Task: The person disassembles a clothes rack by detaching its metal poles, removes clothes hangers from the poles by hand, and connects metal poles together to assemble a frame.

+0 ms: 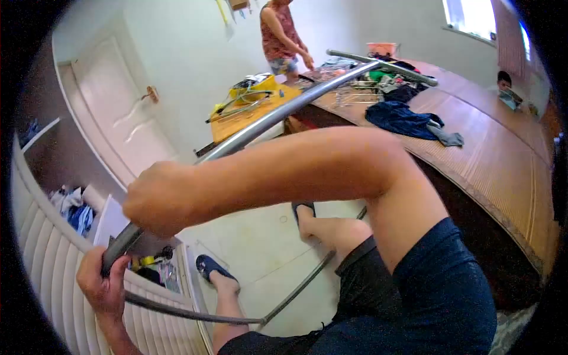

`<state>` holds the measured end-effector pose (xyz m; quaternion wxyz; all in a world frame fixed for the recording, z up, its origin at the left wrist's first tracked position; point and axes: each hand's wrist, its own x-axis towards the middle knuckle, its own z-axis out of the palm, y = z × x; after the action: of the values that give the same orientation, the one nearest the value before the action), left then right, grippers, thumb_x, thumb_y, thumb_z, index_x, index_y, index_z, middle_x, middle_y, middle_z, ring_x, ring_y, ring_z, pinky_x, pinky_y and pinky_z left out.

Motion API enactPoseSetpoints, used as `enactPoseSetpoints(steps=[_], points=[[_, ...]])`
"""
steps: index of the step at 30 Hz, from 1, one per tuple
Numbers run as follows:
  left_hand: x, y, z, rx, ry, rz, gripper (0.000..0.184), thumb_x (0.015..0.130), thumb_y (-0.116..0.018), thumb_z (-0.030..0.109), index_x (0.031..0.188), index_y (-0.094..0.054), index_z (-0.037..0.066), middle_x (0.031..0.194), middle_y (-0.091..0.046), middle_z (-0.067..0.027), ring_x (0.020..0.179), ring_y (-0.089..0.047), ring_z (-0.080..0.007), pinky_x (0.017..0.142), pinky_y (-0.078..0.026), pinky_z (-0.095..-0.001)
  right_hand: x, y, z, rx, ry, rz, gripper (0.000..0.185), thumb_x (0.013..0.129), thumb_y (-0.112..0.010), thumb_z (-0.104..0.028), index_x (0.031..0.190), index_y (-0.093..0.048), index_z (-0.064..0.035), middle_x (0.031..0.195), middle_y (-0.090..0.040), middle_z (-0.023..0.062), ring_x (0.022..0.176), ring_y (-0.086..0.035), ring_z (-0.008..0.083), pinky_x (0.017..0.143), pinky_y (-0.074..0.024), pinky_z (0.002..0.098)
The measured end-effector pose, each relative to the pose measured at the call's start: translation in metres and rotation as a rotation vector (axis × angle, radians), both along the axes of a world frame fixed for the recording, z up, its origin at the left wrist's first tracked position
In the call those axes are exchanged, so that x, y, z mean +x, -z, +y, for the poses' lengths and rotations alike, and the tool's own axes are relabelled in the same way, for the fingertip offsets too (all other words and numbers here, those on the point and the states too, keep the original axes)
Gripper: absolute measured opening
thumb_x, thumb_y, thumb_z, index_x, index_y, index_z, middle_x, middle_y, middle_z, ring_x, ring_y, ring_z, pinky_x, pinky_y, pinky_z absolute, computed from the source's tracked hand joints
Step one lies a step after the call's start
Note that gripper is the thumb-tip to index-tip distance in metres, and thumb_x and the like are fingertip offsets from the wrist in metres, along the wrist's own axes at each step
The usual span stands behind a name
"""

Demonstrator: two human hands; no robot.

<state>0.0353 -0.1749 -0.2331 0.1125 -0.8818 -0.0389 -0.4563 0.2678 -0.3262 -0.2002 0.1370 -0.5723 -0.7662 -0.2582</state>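
A long grey metal pole [284, 111] with a crossbar [408, 72] at its far end slants up and away from me. My right hand [158, 198] is closed around its near part, with the forearm reaching across the view. Lower down, my left hand [105, 281] grips the pole's dark near end, thumb on the side facing me. A thinner dark grey tube [195, 315] runs from beside my left hand, low across my legs, and bends up to the right. Whether it joins the pole is hidden.
A bed with a woven mat [473, 157] lies to the right, bearing dark clothes [399, 118] and wire racks. A wooden table [236, 125] holds a yellow basket [253, 89]. One person [279, 35] stands behind it; another [506, 89] is far right. Shelves and a slatted door [47, 260] are left.
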Motion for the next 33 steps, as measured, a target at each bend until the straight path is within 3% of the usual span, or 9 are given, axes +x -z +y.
enactPoseSetpoints(steps=[10,14,19,21,22,25,27,29,33], points=[[-0.004,0.003,0.003,-0.144,-0.003,0.056,0.020,0.089,-0.073,0.014,0.093,-0.059,0.000,0.074,-0.051,-0.0135,0.067,-0.050,-0.0291,0.062,-0.039,-0.0394,0.002,0.018,0.001,0.198,0.000,-0.119,0.020,0.073,-0.077,-0.025,0.080,-0.073,-0.0081,0.080,-0.073,0.0111,0.077,-0.074,0.0295,0.061,-0.0567,0.0416],[-0.004,0.007,0.008,-0.083,-0.049,0.000,0.017,0.088,-0.072,0.012,0.092,-0.060,0.000,0.072,-0.050,-0.0132,0.065,-0.050,-0.0299,0.060,-0.038,-0.0399,0.024,0.037,-0.004,0.968,-0.423,-0.148,0.023,0.077,-0.075,-0.027,0.085,-0.062,-0.0102,0.078,-0.058,0.0056,0.073,-0.059,0.0255,0.067,-0.0469,0.0386],[0.000,-0.002,-0.003,0.065,-0.034,0.026,0.031,0.072,-0.089,0.012,0.093,-0.067,0.002,0.074,-0.060,-0.0121,0.063,-0.057,-0.0287,0.059,-0.046,-0.0378,0.085,0.172,-0.068,1.072,-0.163,1.074,0.011,0.093,-0.061,-0.016,0.092,-0.064,-0.0050,0.095,-0.065,0.0100,0.087,-0.059,0.0225,0.080,-0.0493,0.0379],[0.005,-0.004,-0.006,0.077,-0.012,0.007,0.033,0.072,-0.091,0.022,0.089,-0.069,0.003,0.070,-0.060,-0.0114,0.060,-0.059,-0.0287,0.056,-0.046,-0.0373,0.135,0.164,-0.091,0.845,-0.875,1.897,0.043,0.104,-0.047,-0.043,0.109,-0.068,-0.0049,0.113,-0.069,0.0149,0.108,-0.063,0.0265,0.099,-0.0477,0.0429],[0.003,-0.006,-0.004,0.134,-0.008,0.032,0.035,0.072,-0.091,0.029,0.086,-0.068,0.005,0.069,-0.061,-0.0106,0.060,-0.060,-0.0288,0.055,-0.046,-0.0380,0.175,0.169,-0.097,0.480,-1.377,1.890,0.054,0.101,-0.053,-0.048,0.131,-0.060,-0.0036,0.127,-0.065,0.0175,0.125,-0.056,0.0298,0.112,-0.0407,0.0463],[0.006,-0.007,-0.009,0.090,-0.022,0.031,0.036,0.074,-0.090,0.032,0.086,-0.069,0.006,0.071,-0.063,-0.0101,0.063,-0.063,-0.0271,0.059,-0.049,-0.0381,0.224,0.122,-0.113,0.486,-1.596,1.867,0.089,0.085,-0.079,-0.031,0.149,-0.033,0.0115,0.152,-0.043,0.0267,0.146,-0.036,0.0371,0.127,-0.0197,0.0533],[0.007,-0.009,-0.010,0.080,-0.013,0.015,0.037,0.072,-0.091,0.033,0.082,-0.067,0.007,0.066,-0.060,-0.0083,0.058,-0.060,-0.0262,0.054,-0.047,-0.0361,0.251,0.102,-0.100,0.281,-1.937,1.692,0.065,0.088,-0.076,-0.016,0.141,-0.047,0.0070,0.151,-0.047,0.0236,0.150,-0.033,0.0369,0.129,-0.0176,0.0538],[-0.002,-0.008,0.003,0.030,-0.005,0.060,0.041,0.071,-0.094,0.029,0.095,-0.069,0.006,0.074,-0.064,-0.0080,0.062,-0.062,-0.0208,0.056,-0.048,-0.0336,0.237,0.081,-0.089,0.379,-1.865,1.691,0.010,0.095,-0.067,-0.011,0.091,-0.061,-0.0040,0.095,-0.064,0.0129,0.101,-0.062,0.0250,0.106,-0.0423,0.0428],[-0.002,0.003,0.002,-0.208,0.146,-0.089,0.075,0.067,-0.097,0.013,0.129,-0.056,0.006,0.093,-0.063,-0.0050,0.066,-0.055,-0.0051,0.057,-0.050,-0.0220,0.246,0.060,-0.097,0.106,-1.874,1.687,0.041,0.103,-0.056,-0.014,0.065,-0.040,-0.0155,0.055,-0.037,-0.0023,0.053,-0.040,0.0103,0.067,-0.0398,0.0279]])
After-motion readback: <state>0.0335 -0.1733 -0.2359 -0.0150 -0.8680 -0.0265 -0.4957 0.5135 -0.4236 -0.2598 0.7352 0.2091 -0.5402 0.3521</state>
